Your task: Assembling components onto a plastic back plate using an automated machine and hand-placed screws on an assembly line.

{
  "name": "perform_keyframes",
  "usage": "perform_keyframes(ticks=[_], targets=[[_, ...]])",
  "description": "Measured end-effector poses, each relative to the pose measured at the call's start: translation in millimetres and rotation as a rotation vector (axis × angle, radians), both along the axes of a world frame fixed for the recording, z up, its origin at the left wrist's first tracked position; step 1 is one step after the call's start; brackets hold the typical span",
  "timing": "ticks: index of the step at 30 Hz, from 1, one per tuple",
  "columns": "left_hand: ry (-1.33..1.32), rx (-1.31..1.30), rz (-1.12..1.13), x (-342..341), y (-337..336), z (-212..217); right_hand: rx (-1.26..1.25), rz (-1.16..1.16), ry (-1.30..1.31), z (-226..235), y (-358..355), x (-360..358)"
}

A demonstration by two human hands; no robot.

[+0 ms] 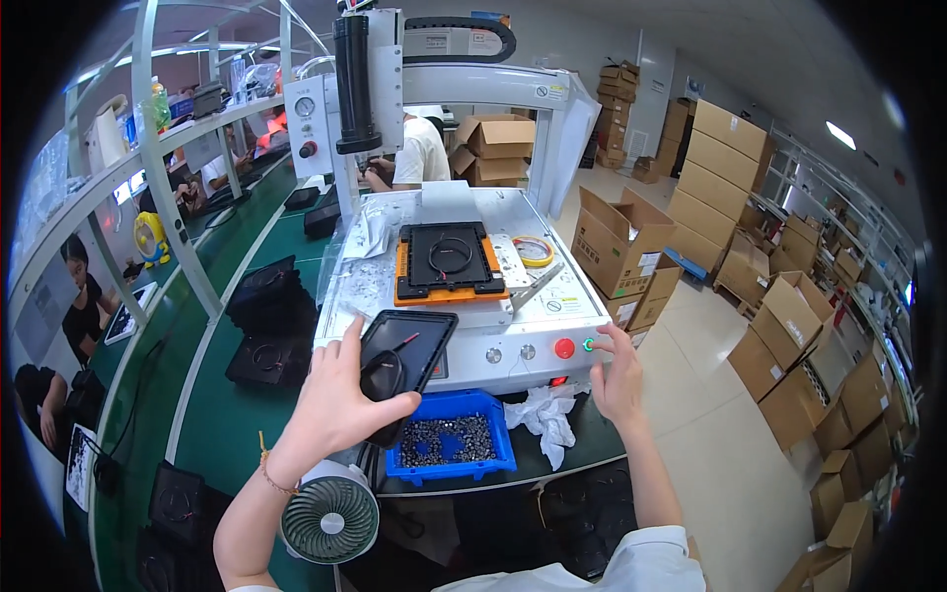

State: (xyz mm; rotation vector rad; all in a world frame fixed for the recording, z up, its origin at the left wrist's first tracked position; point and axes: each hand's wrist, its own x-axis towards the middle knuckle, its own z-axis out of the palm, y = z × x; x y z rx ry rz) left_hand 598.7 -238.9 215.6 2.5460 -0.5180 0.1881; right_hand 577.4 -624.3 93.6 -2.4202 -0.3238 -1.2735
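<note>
My left hand (340, 400) grips a shallow black plastic housing (422, 340), tilted, with a coiled black cable showing a red part inside it. At the front panel of a white benchtop machine (464, 340), my right hand (619, 380) has its fingers apart. Its fingertips are at a green-ringed button (589, 344); whether they press it I cannot tell. On the machine's bed, an orange fixture (449, 298) bears another black housing (419, 259) with a cable coil. Above it at the left hangs a black cylinder (353, 89).
A blue bin (409, 467) of small dark parts stands below the panel, beside crumpled white paper (543, 419). A round fan (330, 520) sits near my left forearm. Black housings (271, 311) are stacked on the green bench. Cardboard boxes (617, 237) stand at right; other people work beyond.
</note>
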Motion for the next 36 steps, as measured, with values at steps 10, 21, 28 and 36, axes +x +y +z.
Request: perform_keyframes(ticks=[10,21,28,36], targets=[[-0.021,-0.059,-0.241,-29.9,-13.4,-8.6,0.653,0.424,0.192,20.0,54.8,-22.4],[0.014,-0.02,-0.327,-72.6,-19.8,-35.3,1.466,1.002,1.032,26.4,113.8,-37.0],[0.167,-0.224,-0.373,-77.3,-0.3,-43.5,1.403,0.996,1.066,19.4,114.1,-45.6],[1.559,-1.358,-0.345,-102.7,3.6,-108.9,1.427,1.249,1.17,17.4,111.4,-50.8]])
